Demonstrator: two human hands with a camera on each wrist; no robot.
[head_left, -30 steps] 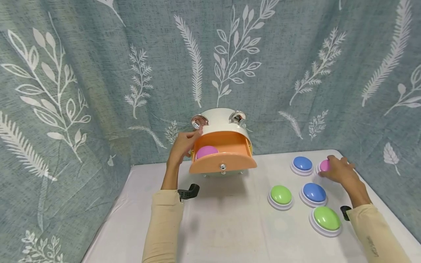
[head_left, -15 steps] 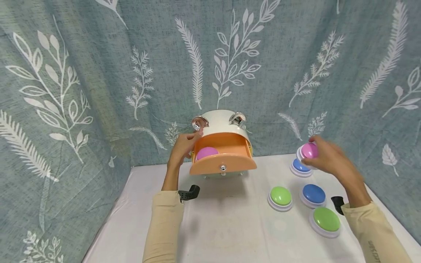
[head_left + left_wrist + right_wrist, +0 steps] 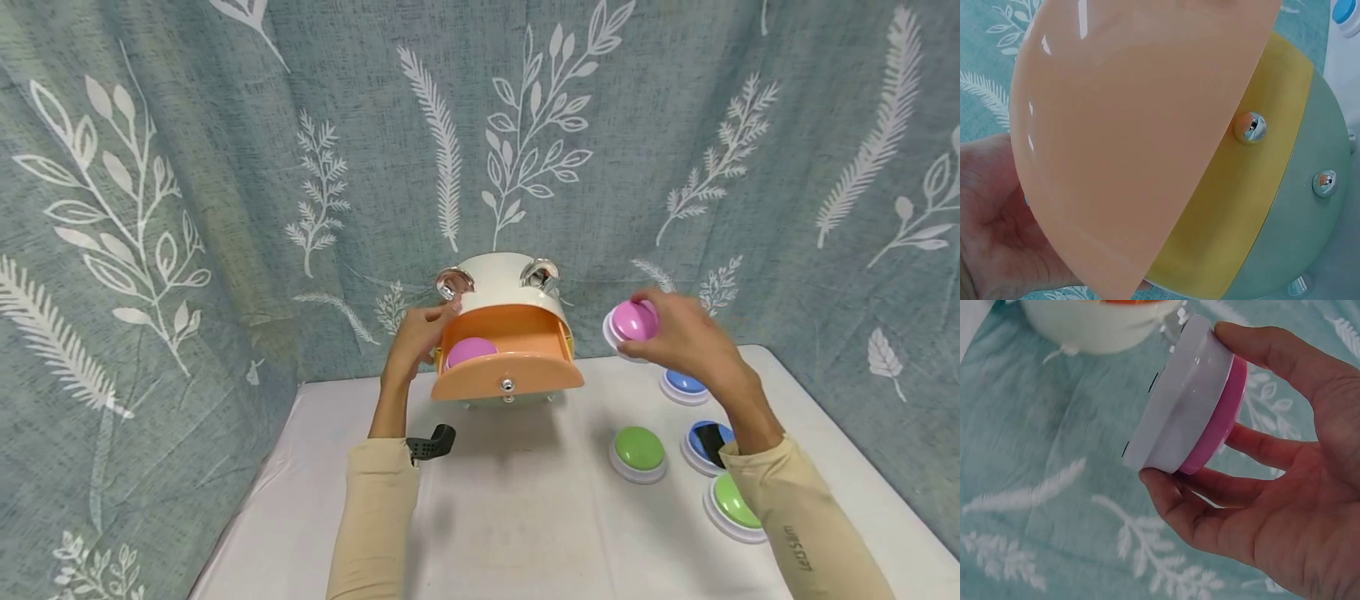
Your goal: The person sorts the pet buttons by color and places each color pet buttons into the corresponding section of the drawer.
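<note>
A small rounded chest of drawers (image 3: 504, 275) with silver ear-like loops stands at the back of the table. Its orange top drawer (image 3: 540, 375) is pulled out, and a pink button (image 3: 471, 348) lies in the drawer's left part. My left hand (image 3: 411, 342) holds the chest's left side near the ear; in the left wrist view the drawer front hides its fingertips. Raised to the right of the chest, my right hand (image 3: 693, 337) grips a second pink button (image 3: 634, 321) by its white base. The right wrist view shows that button (image 3: 1188, 406) tilted on edge between thumb and fingers.
On the table's right side lie a green button (image 3: 639, 448), a larger green one (image 3: 735, 502) and two blue ones, the back one (image 3: 684, 382) and the front one (image 3: 699, 442). My right forearm partly covers some. A leaf-patterned curtain (image 3: 360, 167) hangs behind.
My right hand has picked the pink button up from the table's right edge and carried it left, toward the chest. The left hand has stayed at the chest's side.
</note>
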